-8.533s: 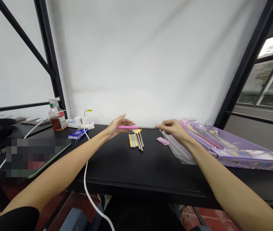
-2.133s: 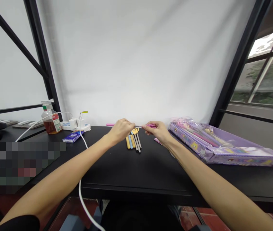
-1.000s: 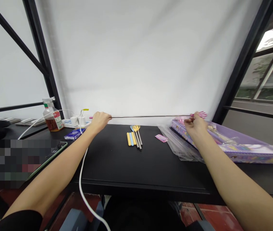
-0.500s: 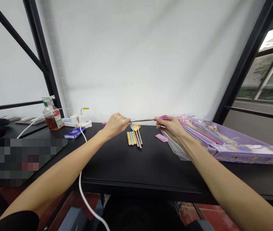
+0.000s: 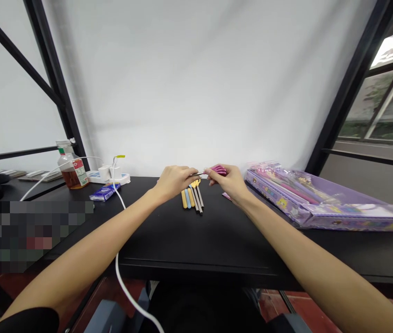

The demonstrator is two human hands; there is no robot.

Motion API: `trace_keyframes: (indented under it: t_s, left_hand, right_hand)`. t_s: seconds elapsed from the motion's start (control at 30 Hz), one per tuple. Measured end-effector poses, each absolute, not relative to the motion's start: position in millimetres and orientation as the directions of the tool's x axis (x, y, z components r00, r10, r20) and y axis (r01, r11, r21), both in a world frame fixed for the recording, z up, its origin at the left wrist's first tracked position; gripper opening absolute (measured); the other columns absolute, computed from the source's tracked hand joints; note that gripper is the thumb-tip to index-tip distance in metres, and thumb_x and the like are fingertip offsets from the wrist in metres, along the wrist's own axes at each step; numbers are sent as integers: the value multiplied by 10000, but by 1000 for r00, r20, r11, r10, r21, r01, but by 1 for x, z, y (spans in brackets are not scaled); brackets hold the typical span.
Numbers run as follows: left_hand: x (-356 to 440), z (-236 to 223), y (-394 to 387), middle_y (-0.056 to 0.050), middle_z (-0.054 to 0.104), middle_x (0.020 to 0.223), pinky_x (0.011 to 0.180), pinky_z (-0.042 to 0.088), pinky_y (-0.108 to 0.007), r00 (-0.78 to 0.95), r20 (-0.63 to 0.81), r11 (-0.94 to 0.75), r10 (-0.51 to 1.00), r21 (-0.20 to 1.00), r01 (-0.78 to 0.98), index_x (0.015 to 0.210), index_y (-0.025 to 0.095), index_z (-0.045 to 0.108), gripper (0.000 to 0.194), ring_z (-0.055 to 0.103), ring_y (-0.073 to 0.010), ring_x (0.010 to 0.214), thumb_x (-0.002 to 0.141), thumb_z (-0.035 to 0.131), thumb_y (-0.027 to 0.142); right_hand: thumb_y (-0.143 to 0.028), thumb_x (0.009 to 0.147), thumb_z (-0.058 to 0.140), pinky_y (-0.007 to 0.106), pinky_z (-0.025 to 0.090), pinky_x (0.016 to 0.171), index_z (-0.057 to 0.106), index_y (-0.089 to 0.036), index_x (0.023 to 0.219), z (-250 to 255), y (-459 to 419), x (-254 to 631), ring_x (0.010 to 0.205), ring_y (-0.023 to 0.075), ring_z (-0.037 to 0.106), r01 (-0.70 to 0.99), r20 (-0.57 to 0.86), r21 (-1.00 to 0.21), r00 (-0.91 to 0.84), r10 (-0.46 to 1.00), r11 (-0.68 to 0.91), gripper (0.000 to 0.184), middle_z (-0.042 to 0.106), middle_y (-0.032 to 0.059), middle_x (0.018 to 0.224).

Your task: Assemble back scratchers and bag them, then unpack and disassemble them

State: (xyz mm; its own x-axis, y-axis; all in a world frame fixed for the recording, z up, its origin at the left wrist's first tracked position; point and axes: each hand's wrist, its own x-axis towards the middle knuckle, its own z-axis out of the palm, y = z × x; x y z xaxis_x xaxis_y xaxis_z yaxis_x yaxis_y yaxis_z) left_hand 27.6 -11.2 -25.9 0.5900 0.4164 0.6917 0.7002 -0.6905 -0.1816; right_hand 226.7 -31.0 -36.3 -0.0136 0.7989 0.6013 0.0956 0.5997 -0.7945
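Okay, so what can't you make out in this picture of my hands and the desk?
All in the head view:
Pink stick: most of its left part, covered by the left hand.
Pink packet: its right part, hidden by the right hand.
Bottle label: the wording, too small to read.
Pixelated patch: whatever lies there, blurred out into blocks.
Purple box: its right end, cut off by the picture's edge.

The black worktop (image 5: 196,240) looks smooth with a low sheen. Above its far edge, a shiny metal shaft (image 5: 200,174) carries pink plastic-looking prongs (image 5: 220,169); below lie smooth yellow and blue handles (image 5: 188,200) and dull metallic grey rods (image 5: 199,201). Farther right along that edge, a glossy printed box (image 5: 356,224) holds crinkly clear film (image 5: 308,189)
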Motion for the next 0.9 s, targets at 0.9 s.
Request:
trace_keyframes:
  t_s: [0.9]
  left_hand:
    - [-73,-14,38,-120,733,1081,786,457,-331,207,433,-162,877,-140,977,1151,234,731,329,670,-294,998,948,489,326]
  right_hand:
    - [-201,1002,445,187,396,447,453,-227,709,-7,-15,365,380,41,316,-392,91,-607,830,551,691,294,382,-92,509]
